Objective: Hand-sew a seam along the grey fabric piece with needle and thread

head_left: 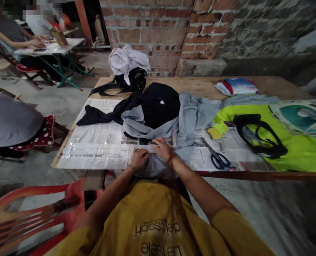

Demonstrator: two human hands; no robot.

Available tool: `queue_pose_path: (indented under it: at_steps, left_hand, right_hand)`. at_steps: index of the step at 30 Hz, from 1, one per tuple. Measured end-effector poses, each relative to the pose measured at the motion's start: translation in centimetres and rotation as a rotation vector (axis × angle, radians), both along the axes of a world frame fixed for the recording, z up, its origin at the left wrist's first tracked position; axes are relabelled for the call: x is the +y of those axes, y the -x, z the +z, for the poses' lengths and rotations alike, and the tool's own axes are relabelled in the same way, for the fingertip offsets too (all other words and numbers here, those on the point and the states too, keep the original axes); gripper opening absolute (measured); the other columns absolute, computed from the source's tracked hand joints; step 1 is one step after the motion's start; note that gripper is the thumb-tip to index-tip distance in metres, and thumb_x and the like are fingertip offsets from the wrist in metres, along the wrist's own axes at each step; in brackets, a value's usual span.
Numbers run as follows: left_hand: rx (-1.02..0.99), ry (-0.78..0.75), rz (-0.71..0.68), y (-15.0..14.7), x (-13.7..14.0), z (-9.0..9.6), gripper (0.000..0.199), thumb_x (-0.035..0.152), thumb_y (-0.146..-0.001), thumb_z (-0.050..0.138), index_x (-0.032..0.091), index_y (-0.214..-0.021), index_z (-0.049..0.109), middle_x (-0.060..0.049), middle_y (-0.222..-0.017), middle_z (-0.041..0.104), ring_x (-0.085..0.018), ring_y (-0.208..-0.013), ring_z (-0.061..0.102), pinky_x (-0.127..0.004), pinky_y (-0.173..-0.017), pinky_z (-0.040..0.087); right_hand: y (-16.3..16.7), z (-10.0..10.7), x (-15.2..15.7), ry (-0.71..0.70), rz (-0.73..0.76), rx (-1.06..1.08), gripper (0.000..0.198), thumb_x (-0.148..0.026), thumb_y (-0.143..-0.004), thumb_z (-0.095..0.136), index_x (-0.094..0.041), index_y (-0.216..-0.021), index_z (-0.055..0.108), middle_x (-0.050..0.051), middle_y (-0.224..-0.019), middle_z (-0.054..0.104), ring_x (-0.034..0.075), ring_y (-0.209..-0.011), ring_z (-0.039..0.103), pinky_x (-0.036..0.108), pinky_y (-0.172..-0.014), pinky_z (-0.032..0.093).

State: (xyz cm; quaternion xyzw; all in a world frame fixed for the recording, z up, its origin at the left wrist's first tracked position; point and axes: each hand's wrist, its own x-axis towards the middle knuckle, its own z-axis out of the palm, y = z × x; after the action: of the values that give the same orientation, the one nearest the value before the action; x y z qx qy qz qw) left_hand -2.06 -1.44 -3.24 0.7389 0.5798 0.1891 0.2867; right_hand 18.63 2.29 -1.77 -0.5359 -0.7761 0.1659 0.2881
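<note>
A grey-and-black garment [196,110] lies bunched on the table before me, its black part [160,101] bearing a small white logo. A grey fold of it drops toward my lap at the front edge. My left hand [139,159] is closed, its fingertips pinching the edge of that fold. Just to the right and slightly farther forward, my right hand [163,150] has its fingers bent on the garment near a dark edge. The exact grip under its fingertips is partly hidden. Dark-handled scissors [219,159] lie to the right of my right hand.
Newspaper under clear plastic [88,154] covers the wooden table. At right are an iron [301,115], neon-yellow cloth [293,149], a black strap-like loop [261,137] and a yellow piece [214,133]. Folded clothing [237,86] and a pale bundle [128,60] sit behind. A red chair [69,199] stands left; people sit beyond.
</note>
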Motion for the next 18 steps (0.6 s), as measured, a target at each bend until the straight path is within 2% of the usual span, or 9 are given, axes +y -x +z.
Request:
queue_pose_path:
  at_steps: [1, 3, 6, 10, 14, 18]
  left_hand:
    - [-0.001, 0.005, 0.003, 0.0, 0.0, 0.0, 0.014, 0.018, -0.1, 0.074, 0.027, -0.097, 0.083, -0.003, -0.109, 0.09, -0.025, -0.111, 0.081, -0.045, -0.121, 0.051]
    - [-0.003, 0.008, 0.011, 0.0, 0.0, 0.1, 0.013, 0.018, -0.1, 0.074, 0.027, -0.097, 0.083, -0.004, -0.109, 0.091, -0.026, -0.111, 0.082, -0.045, -0.122, 0.05]
    - [-0.006, 0.003, 0.028, -0.1, 0.0, 0.2, 0.013, 0.019, -0.099, 0.075, 0.027, -0.094, 0.083, -0.005, -0.107, 0.091, -0.027, -0.111, 0.083, -0.044, -0.12, 0.051]
    - [-0.006, 0.007, 0.03, -0.1, -0.1, 0.4, 0.013, 0.022, -0.1, 0.073, 0.028, -0.094, 0.082, -0.005, -0.105, 0.092, -0.027, -0.11, 0.083, -0.043, -0.118, 0.052]
    - [0.0, 0.002, 0.017, -0.2, -0.2, 0.8, 0.013, 0.023, -0.102, 0.071, 0.027, -0.095, 0.082, -0.006, -0.106, 0.092, -0.027, -0.109, 0.081, -0.044, -0.118, 0.05]
    - [0.0, 0.0, 0.006, -0.3, -0.2, 1.2, 0.014, 0.02, -0.101, 0.072, 0.025, -0.093, 0.083, -0.008, -0.104, 0.091, -0.028, -0.108, 0.08, -0.046, -0.115, 0.051]
  right_hand:
    - [-0.4, 0.2, -0.3, -0.04, -0.029, 0.0, 0.019, -0.017, -0.103, 0.067, -0.019, -0.109, 0.085, 0.013, -0.115, 0.081, 0.024, -0.108, 0.075, 0.034, -0.099, 0.06]
    - [-1.2, 0.5, -1.3, -0.117, -0.05, -0.008, 0.018, -0.019, -0.106, 0.066, -0.02, -0.108, 0.083, 0.012, -0.111, 0.079, 0.025, -0.11, 0.074, 0.036, -0.105, 0.06]
    - [-1.8, 0.3, -3.5, -0.151, 0.034, -0.033, 0.015, -0.023, -0.109, 0.066, -0.022, -0.1, 0.079, 0.008, -0.098, 0.076, 0.023, -0.098, 0.071, 0.033, -0.097, 0.059]
    - [-1.5, -0.7, -5.9, -0.018, 0.167, -0.123, 0.012, -0.022, -0.107, 0.071, -0.022, -0.097, 0.078, 0.006, -0.093, 0.075, 0.02, -0.09, 0.069, 0.029, -0.088, 0.056]
    - [-0.5, -1.4, -6.0, 0.15, 0.117, -0.184, 0.009, -0.018, -0.105, 0.075, -0.022, -0.106, 0.083, 0.008, -0.104, 0.08, 0.021, -0.095, 0.074, 0.029, -0.09, 0.057]
    - [0.6, -1.7, -5.1, 0.204, 0.081, -0.171, 0.011, -0.021, -0.108, 0.076, -0.023, -0.111, 0.086, 0.01, -0.111, 0.084, 0.024, -0.102, 0.078, 0.031, -0.097, 0.059]
